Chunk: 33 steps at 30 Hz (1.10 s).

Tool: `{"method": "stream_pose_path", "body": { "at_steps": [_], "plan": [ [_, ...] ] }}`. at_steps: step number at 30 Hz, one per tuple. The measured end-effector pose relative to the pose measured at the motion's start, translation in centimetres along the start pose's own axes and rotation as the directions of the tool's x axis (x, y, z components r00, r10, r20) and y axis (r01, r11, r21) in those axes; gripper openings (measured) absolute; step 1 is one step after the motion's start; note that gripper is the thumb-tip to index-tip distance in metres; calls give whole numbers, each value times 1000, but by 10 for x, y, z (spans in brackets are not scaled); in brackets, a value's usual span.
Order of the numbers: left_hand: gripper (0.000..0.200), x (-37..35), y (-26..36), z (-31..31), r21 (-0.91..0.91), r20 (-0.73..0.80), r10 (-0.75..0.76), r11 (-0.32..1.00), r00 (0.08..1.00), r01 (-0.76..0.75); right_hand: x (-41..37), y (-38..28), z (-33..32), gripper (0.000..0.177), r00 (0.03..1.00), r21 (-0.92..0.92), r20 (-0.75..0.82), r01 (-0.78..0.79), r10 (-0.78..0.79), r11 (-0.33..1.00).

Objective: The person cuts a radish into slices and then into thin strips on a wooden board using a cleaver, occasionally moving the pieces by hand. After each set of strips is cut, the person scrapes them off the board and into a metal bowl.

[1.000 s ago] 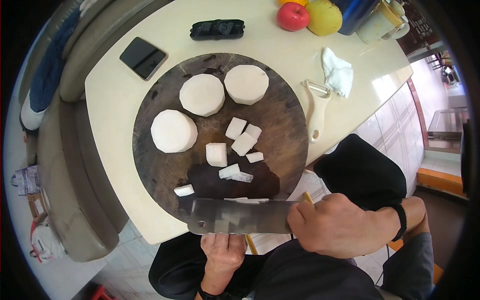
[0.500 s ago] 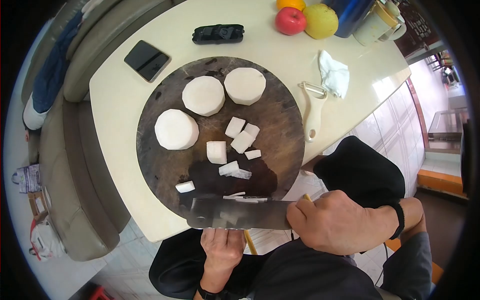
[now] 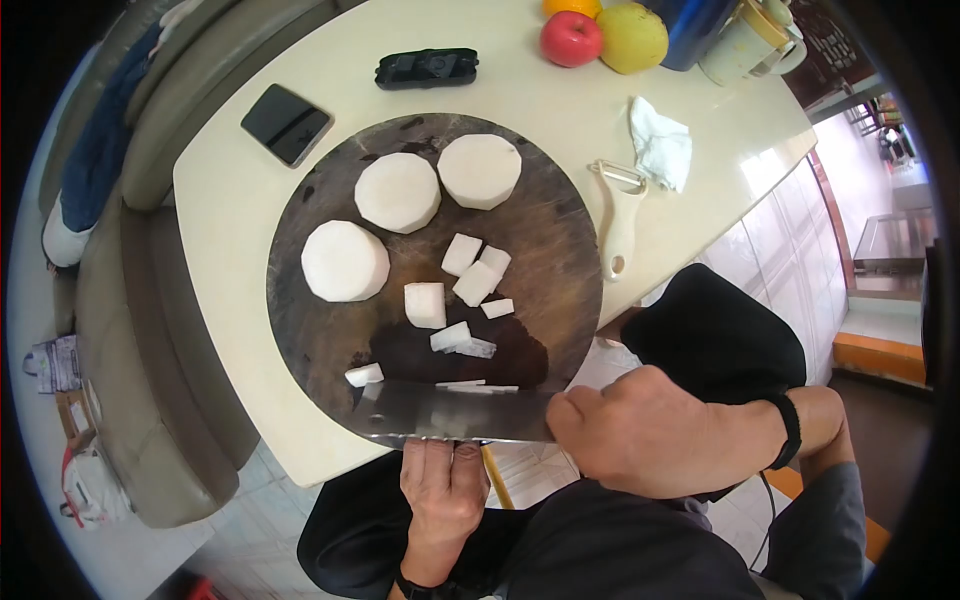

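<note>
The cleaver (image 3: 455, 412) is spanning the near edge of the round board (image 3: 560, 235), its blade tip pointing left. The right hand (image 3: 640, 435) is clenching the handle, fingers curling tightly round it, and a black band (image 3: 789, 430) is circling that wrist. The left hand (image 3: 443, 488) is sitting on the blade's near side, knuckles showing. Its fingertips are hiding behind the steel, so I cannot tell whether they are grasping anything.

Thin white slices (image 3: 478, 387) are lying on the board along the blade's far side. Farther in, white chunks (image 3: 424, 305) are resting: some touching, one standing alone near the middle, another lying near the blade's tip. Three thick white rounds (image 3: 398, 193) are standing toward the far left and top of the board.

To the board's right, a peeler (image 3: 621, 225) is lying on the table (image 3: 230, 210), with a crumpled cloth (image 3: 660, 145) just beside it. A phone (image 3: 287, 124) and a black case (image 3: 427, 69) are lying beyond the board. At the far right, an apple (image 3: 571, 39), an orange (image 3: 572, 7) and a pear (image 3: 634, 41) are clustering beside a blue bottle (image 3: 682, 30) and a pitcher (image 3: 738, 52).
</note>
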<state>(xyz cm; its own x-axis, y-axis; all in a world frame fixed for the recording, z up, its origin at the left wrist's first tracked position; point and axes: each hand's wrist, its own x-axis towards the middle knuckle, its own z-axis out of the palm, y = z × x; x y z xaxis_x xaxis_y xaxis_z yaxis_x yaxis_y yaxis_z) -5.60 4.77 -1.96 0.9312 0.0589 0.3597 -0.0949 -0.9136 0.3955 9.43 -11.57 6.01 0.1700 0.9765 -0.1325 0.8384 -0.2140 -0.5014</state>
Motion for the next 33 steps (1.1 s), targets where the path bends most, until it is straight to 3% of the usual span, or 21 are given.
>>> {"method": "stream_pose_path", "body": {
  "at_steps": [4,19,21,33],
  "plan": [
    [27,-5,-1,2,-20,5,-15,1000,1000,16,-7,0,-10,20,999,68,39,5,-7,998],
    [27,-4,-1,1,-30,-4,-6,1000,1000,6,1,-3,3,24,998,-68,65,-8,12,998],
    [27,-7,-1,2,-46,18,-31,998,999,31,-1,-2,-3,20,1000,48,19,-23,22,999],
    [32,-4,-2,2,-27,-15,-4,1000,1000,4,-4,2,-13,17,998,74,68,-5,0,997]
  ]
}}
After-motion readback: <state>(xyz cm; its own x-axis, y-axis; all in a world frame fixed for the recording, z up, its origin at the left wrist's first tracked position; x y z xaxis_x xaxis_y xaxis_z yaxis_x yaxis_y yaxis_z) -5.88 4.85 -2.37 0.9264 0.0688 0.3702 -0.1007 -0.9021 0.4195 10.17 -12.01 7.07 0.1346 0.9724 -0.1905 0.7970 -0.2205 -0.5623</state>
